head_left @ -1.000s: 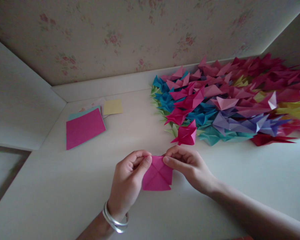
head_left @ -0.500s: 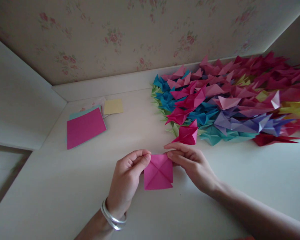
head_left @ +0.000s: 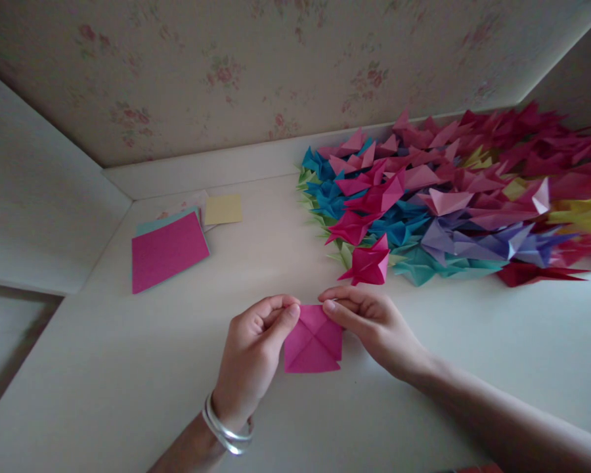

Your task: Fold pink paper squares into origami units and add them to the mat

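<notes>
Between my two hands is a small pink square of folded origami paper (head_left: 314, 341), with creases crossing at its middle. My left hand (head_left: 256, 348) pinches its upper left corner between thumb and forefinger; two silver bangles circle that wrist. The upper right corner is pinched by my right hand (head_left: 374, 328), its thumb on top and fingers behind. The fingertips behind the paper are partly hidden. Just beyond my right hand lies a folded magenta paper crane (head_left: 370, 261), at the near edge of a large heap of folded paper cranes (head_left: 438, 197).
On the white table (head_left: 256, 269), a stack of magenta and light blue paper sheets (head_left: 170, 253) lies at the left, with a yellow paper square (head_left: 223, 209) beside it. A floral-papered wall (head_left: 276, 72) rises behind. A white panel (head_left: 39, 184) stands at the left.
My right hand has shifted slightly left along the top edge, its raised forefinger now curled down nearer the paper. Both hands still hold the square in nearly the same place.
</notes>
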`<control>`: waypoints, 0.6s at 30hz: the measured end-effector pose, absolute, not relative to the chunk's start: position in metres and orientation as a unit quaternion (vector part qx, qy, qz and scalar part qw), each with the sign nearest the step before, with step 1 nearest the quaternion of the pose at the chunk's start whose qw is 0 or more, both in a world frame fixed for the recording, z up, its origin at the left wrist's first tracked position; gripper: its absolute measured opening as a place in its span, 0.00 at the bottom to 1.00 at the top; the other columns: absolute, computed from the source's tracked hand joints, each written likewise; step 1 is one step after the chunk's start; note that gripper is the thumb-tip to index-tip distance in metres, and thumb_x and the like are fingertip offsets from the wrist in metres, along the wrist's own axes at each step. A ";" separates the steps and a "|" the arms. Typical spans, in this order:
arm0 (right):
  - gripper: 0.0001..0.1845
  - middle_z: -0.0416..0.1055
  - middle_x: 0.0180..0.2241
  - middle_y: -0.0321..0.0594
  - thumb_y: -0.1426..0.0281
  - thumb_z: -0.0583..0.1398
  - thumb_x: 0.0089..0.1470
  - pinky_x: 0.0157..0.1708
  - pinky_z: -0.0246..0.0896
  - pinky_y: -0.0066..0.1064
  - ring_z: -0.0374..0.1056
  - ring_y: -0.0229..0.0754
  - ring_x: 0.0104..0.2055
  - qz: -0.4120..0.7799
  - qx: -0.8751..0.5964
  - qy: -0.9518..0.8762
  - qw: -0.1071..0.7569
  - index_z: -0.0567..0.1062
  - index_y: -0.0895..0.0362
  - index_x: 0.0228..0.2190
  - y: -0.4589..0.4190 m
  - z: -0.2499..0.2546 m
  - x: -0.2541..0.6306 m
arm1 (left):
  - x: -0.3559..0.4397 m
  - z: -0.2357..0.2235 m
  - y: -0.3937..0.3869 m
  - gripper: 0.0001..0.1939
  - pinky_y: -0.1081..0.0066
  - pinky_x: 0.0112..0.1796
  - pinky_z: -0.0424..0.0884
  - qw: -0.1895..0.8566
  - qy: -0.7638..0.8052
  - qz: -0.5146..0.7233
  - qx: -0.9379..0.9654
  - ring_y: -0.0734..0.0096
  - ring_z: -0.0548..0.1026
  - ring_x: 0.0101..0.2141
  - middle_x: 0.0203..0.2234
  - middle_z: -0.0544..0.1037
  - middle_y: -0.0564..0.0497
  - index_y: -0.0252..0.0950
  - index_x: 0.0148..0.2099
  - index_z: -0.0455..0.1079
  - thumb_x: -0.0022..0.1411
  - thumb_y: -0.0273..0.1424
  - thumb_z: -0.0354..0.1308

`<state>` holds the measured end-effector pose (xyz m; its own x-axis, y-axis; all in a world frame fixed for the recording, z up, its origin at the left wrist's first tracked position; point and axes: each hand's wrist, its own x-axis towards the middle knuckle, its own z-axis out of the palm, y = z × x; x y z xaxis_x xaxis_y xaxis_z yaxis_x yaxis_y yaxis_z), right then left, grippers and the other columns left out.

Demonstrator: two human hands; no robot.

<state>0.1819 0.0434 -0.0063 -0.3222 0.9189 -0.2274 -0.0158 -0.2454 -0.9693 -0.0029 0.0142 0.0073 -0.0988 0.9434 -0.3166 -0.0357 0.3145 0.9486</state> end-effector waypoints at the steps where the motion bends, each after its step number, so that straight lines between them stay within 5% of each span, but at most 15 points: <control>1: 0.15 0.76 0.29 0.39 0.57 0.63 0.56 0.27 0.60 0.29 0.68 0.40 0.30 0.635 -0.458 -0.505 0.363 0.79 0.57 0.34 0.044 -0.006 0.182 | -0.003 0.007 0.014 0.10 0.77 0.29 0.66 0.557 0.591 0.446 0.376 0.73 0.74 0.29 0.28 0.81 0.52 0.36 0.41 0.79 0.58 0.36 0.67; 7: 0.16 0.76 0.28 0.38 0.57 0.64 0.54 0.26 0.61 0.28 0.68 0.40 0.29 0.637 -0.457 -0.496 0.375 0.79 0.56 0.35 0.043 -0.007 0.181 | -0.003 0.006 0.015 0.10 0.76 0.30 0.67 0.575 0.581 0.449 0.360 0.72 0.74 0.29 0.28 0.81 0.52 0.36 0.40 0.79 0.57 0.35 0.67; 18: 0.18 0.64 0.20 0.29 0.60 0.67 0.53 0.19 0.46 0.24 0.56 0.32 0.21 0.672 -0.444 -0.473 0.357 0.73 0.57 0.41 0.043 -0.008 0.180 | 0.000 0.008 0.014 0.09 0.78 0.33 0.67 0.572 0.583 0.435 0.378 0.74 0.72 0.31 0.30 0.80 0.54 0.37 0.41 0.78 0.60 0.36 0.65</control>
<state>0.1799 0.0425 -0.0082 -0.3512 0.8999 -0.2586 -0.0601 -0.2973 -0.9529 0.0000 0.0142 0.0083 -0.0592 0.9393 -0.3380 -0.0566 0.3349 0.9405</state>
